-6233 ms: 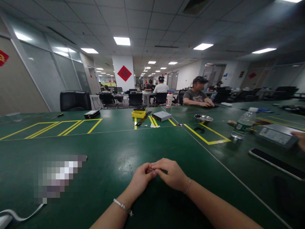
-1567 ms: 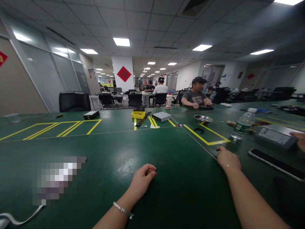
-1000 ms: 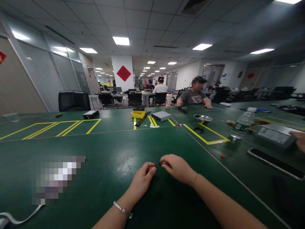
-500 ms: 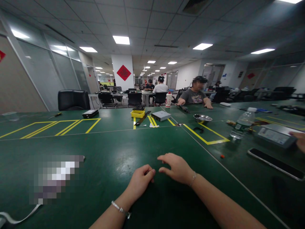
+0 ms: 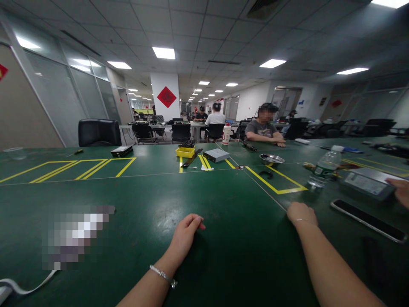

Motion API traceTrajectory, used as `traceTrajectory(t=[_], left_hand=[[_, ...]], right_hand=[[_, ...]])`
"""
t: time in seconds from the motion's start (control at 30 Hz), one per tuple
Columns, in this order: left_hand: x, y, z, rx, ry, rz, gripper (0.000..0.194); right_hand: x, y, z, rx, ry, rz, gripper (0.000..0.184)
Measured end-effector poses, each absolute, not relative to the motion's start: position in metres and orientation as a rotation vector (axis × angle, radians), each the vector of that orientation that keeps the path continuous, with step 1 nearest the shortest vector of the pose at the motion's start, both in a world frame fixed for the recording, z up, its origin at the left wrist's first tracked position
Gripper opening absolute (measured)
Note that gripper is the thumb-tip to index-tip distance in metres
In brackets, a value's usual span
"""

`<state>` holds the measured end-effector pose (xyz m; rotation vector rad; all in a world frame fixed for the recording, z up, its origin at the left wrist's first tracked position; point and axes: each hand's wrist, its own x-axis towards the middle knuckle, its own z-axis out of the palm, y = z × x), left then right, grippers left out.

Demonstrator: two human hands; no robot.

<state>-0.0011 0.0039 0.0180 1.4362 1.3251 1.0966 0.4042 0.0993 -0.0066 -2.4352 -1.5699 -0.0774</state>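
My left hand (image 5: 189, 227) rests over the green table (image 5: 137, 204) near the middle. Its fingers are curled with thumb against forefinger; whatever lies inside them is hidden. My right hand (image 5: 302, 213) is down at the table by the pale seam, left of a black phone (image 5: 367, 219). From above it looks closed, and its fingertips are hidden under the back of the hand. The small orange piece seen there before is covered by this hand.
A water bottle (image 5: 325, 166) and a grey metal box (image 5: 364, 183) stand at the right, with another person's hand (image 5: 399, 189) at the box. Farther back are a steel bowl (image 5: 271, 159), a flat grey drive (image 5: 216, 155) and a yellow tray (image 5: 185, 152). A co-worker (image 5: 265, 128) sits opposite.
My right hand brought a small dark piece to my left, opened beside it, then moved right onto the orange piece's spot. My left hand stayed curled. The co-worker's arms drew together.
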Motion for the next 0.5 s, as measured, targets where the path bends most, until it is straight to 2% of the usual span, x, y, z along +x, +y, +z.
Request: traceTrajectory(t=[0.17,0.3,0.5], left_hand=[[0.001,0.006,0.014,1.348,1.303,1.084,0.025],[0.003,0.005,0.014,1.295,1.268,1.095,0.02],[0.003,0.006,0.012,1.274,1.117,1.146,0.015]], right_hand=[[0.389,0.094,0.008,-2.584,-1.53,-0.064,0.031],[0.366,0.097,0.02,-2.408,-1.618,-0.002,0.025],[0.297,0.094,0.031,-1.85,-1.612,0.565,0.018]])
